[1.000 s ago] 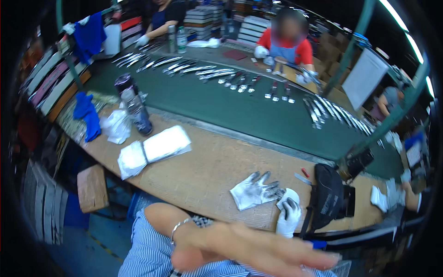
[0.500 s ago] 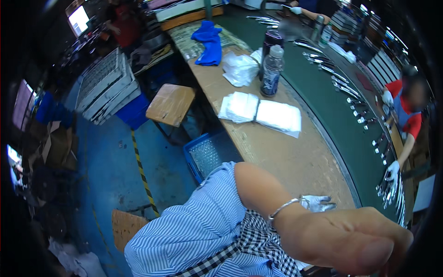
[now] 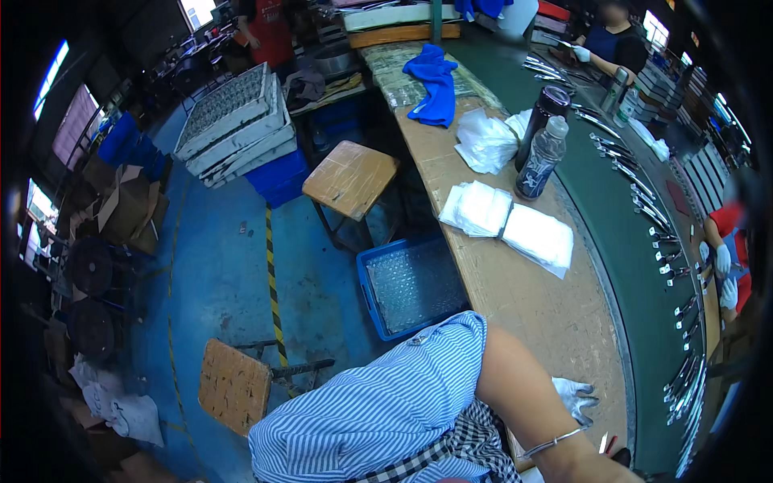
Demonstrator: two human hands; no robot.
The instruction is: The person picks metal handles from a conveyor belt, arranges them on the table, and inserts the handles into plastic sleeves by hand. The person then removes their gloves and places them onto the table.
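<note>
My left forearm, in a striped blue-and-white sleeve (image 3: 378, 386), reaches across to the lower right. A silver bracelet (image 3: 555, 443) circles its wrist. Of my left hand (image 3: 594, 469) only the part just past the bracelet shows; the lower edge cuts off the fingers. Behind the forearm a white and grey work glove (image 3: 573, 398) lies on the brown worktable (image 3: 523, 310). Close to the wrist, a thin red and black object (image 3: 609, 447) is too small to name. My right hand is out of sight.
A banded white stack (image 3: 535, 237), a bottle (image 3: 541, 161), a dark flask (image 3: 550, 109) and a blue cloth (image 3: 433, 84) lie along the table. Metal cutlery-like pieces (image 3: 684, 394) line the green belt (image 3: 592, 217). Stools (image 3: 352, 179) and a blue bin (image 3: 415, 286) stand left. Gloved co-workers (image 3: 725, 266) work opposite.
The view has swung, so the table and floor sit further right and lower. My left hand, fully visible before with its fingers curled, has dropped mostly past the lower edge.
</note>
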